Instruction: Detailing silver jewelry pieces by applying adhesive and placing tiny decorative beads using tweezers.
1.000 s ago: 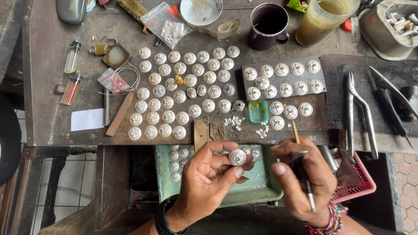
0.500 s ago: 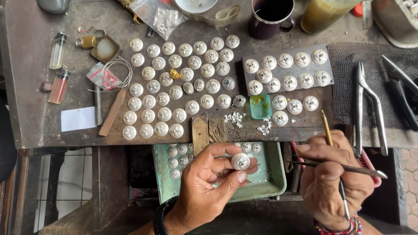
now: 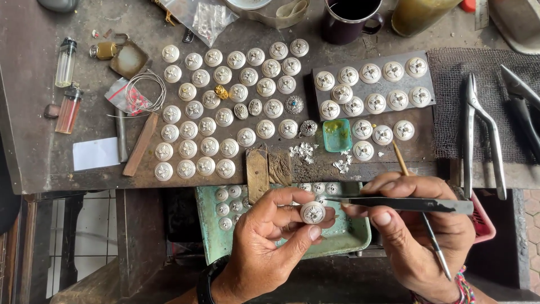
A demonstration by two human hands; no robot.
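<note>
My left hand pinches one round silver disc with a flower motif between thumb and fingers, over a green tray. My right hand grips dark tweezers lying flat, their tip pointing left and nearly at the disc. The same hand also carries a thin brush that slants between its fingers. Several more discs lie in the tray's left part. Many matching discs sit in rows on the bench above.
A grey plate bears more discs. Beside it are a small green dish, silver scraps, pliers on dark mesh, two lighters, a wire coil, a dark mug and a wooden bench pin.
The tweezers have turned from slanting downward to lying flat, and their tip has come close to the disc. The left hand keeps hold of the disc.
</note>
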